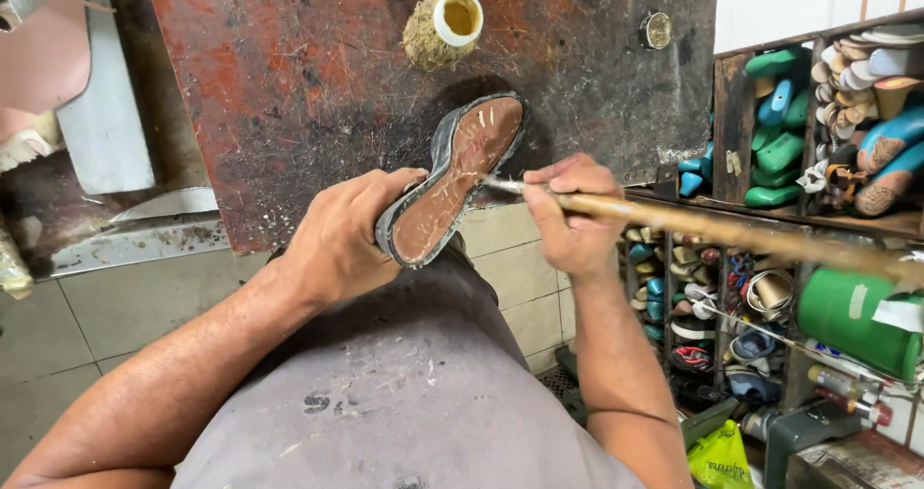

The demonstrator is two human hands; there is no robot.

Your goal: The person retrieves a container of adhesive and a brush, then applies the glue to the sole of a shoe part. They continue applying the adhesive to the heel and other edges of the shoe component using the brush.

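My left grip is clamped round the heel end of a shoe sole, fingers wrapped under its dark rim, thumb along the near edge. My right grip is closed on a long wooden-handled brush, pinching it close to the bristle end, whose tip touches the sole's right edge at the waist.

The sole lies face up, tilted, toe pointing away from me over the counter. Its inner face is reddish-brown and scratched, with a few pale streaks near the toe, ringed by a raised grey-black rim.

Both forearms come in from below the sole, the left from the lower left, the right nearly straight up, wrist bent inward. The brush handle runs off to the right of the sole.

Beyond the toe stands a fibre-crusted glue pot with a white rim. The counter's near edge passes under the sole. Right of the sole, shelves packed with green and blue shoe lasts crowd close; to its left lies bare tiled floor.
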